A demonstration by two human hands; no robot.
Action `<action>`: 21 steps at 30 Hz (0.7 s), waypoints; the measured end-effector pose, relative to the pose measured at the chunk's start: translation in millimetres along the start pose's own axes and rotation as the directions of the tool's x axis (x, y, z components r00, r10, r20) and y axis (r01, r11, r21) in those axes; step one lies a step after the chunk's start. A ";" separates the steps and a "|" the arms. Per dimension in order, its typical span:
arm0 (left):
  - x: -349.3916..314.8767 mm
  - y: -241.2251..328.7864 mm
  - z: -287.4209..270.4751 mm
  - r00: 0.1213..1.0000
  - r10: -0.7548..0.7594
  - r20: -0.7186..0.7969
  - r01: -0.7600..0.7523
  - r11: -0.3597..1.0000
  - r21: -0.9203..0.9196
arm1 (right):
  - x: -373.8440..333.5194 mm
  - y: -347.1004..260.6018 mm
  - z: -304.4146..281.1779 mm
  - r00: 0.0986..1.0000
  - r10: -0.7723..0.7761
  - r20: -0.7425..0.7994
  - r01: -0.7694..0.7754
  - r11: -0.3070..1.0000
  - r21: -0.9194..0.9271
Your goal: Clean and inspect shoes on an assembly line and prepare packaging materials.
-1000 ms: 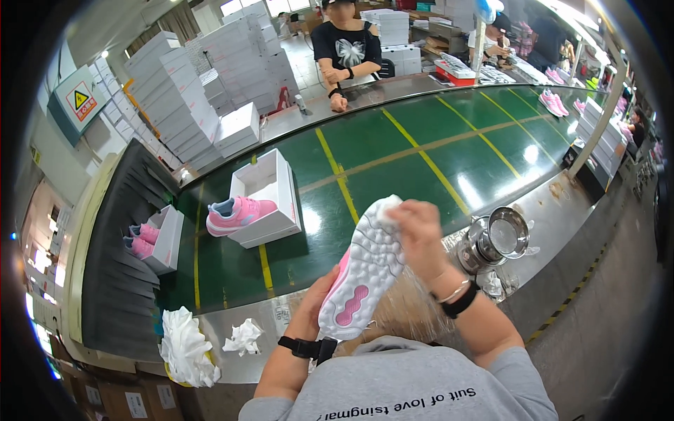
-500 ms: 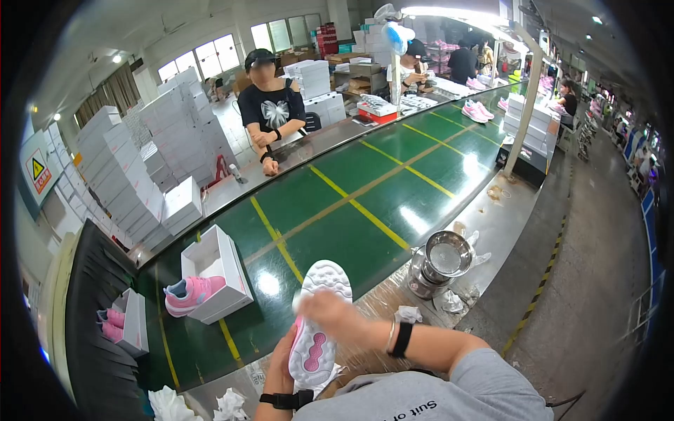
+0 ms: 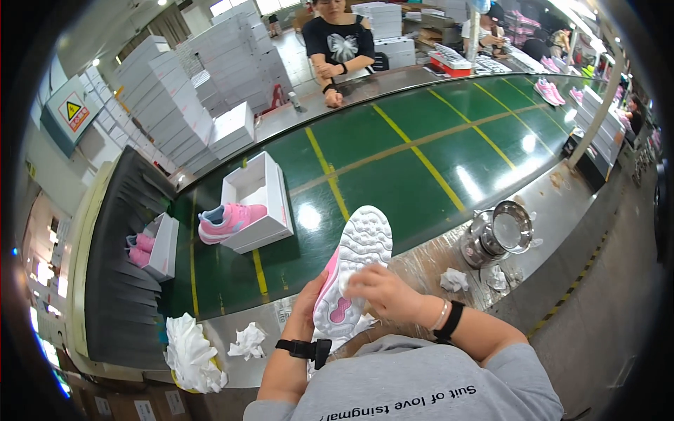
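Note:
A pink sneaker point(image 3: 375, 235) is held with its white, knobbed sole facing up and its toe pointing away from me. My left hand point(image 3: 307, 306) grips it along the pink upper, near the heel end. Over the middle of the sole, my right hand point(image 3: 379, 289) has its fingers pinched together. A small white wad point(image 3: 345, 283), cloth or tissue by its look, shows at those fingertips against the sole. Beyond the sneaker, another pink sneaker point(image 3: 232, 219) rests on the near left edge of an open white shoebox point(image 3: 263, 235).
A green conveyor belt point(image 3: 393, 175) with yellow lines crosses ahead. A second box point(image 3: 166, 245) with pink shoes sits by a black strip curtain point(image 3: 112, 259). Metal bowls point(image 3: 511, 228) and crumpled white wads point(image 3: 455, 280) lie right; a white heap point(image 3: 189, 351) lies left. A person point(image 3: 340, 42) stands opposite.
The view has tilted down and turned left, so the belt and boxes sit higher and further right. My right hand, blurred before, now shows clearly at the sole. The left hand keeps its hold.

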State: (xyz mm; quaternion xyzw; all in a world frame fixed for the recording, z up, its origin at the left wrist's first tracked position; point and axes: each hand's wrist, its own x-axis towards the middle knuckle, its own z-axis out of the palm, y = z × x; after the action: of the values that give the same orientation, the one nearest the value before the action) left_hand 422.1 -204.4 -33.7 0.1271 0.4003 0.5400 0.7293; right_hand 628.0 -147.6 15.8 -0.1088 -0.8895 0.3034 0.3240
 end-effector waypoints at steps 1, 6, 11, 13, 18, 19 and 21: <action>-4.4 1.9 -2.1 1.000 0.011 -0.014 -0.011 1.000 -0.001 | -6.1 -4.0 2.2 1.000 -0.012 0.005 0.012 1.000 0.013; -12.3 21.1 -20.7 0.996 0.005 -0.093 -0.016 0.993 -0.115 | -31.2 5.8 -6.5 0.967 0.249 -0.046 -0.242 0.963 0.119; -5.3 85.0 -77.9 0.961 0.187 -0.206 -0.143 0.967 0.210 | -57.0 28.7 -3.3 0.817 0.525 -0.240 -0.470 0.846 0.250; -9.8 136.3 -65.6 0.909 0.394 -0.137 -0.316 0.865 0.390 | -69.6 37.9 0.3 0.736 0.628 -0.252 -0.542 0.770 0.336; -0.2 271.3 -88.3 0.648 0.761 0.038 0.068 -0.107 0.992 | -68.7 45.1 9.5 0.689 0.661 -0.297 -0.588 0.750 0.303; 6.9 287.9 -69.8 0.593 0.783 0.186 0.143 -0.329 0.933 | -70.0 45.3 11.6 0.676 0.673 -0.300 -0.605 0.740 0.295; 28.3 312.3 -67.6 0.622 0.732 0.278 0.418 -0.611 0.673 | -70.6 44.6 15.2 0.652 0.686 -0.323 -0.640 0.726 0.251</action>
State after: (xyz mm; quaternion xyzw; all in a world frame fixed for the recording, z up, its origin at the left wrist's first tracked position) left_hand 161.8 -75.9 102.9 0.5877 0.7860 0.0555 -0.1836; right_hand 672.2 -146.9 -56.7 -0.4664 -0.6845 0.4224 0.3681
